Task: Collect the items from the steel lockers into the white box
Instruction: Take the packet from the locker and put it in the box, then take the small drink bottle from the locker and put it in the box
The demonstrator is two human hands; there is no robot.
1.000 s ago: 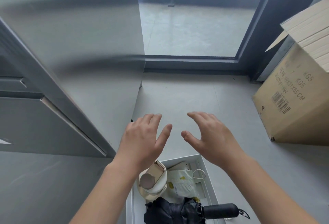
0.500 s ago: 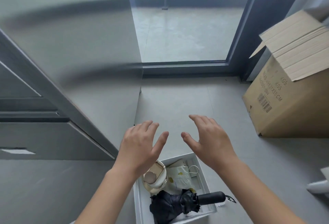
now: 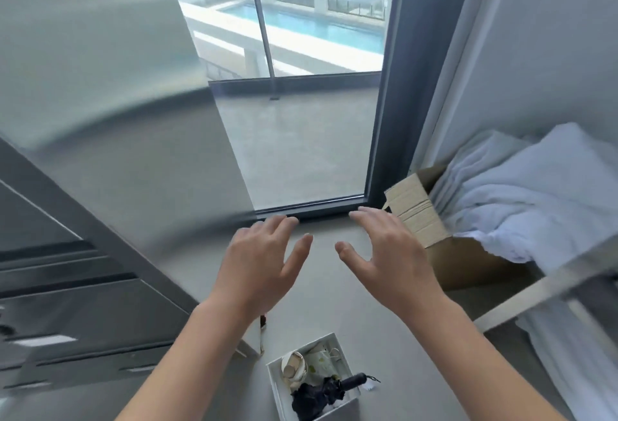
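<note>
The white box [image 3: 277, 387] stands on the grey floor far below, at the bottom centre. Inside it lie a folded black umbrella [image 3: 326, 394], a cream round case [image 3: 294, 367] and a white packet with yellow marks [image 3: 319, 362]. My left hand [image 3: 261, 266] and my right hand [image 3: 391, 256] hover side by side high above the box, palms down, fingers spread, holding nothing. The grey steel lockers [image 3: 87, 166] fill the left side, blurred, with their doors shut.
A glass door [image 3: 301, 139] ahead looks onto a balcony and a pool. An open cardboard box [image 3: 418, 209] sits at the right, next to white cloth [image 3: 521, 199] draped over a metal rail [image 3: 548, 286]. A small white object [image 3: 254, 337] lies by the locker base.
The view has risen and tilted up, so the white box looks smaller and lower. Both hands stay spread and empty. White cloth and a rail came into view at the right.
</note>
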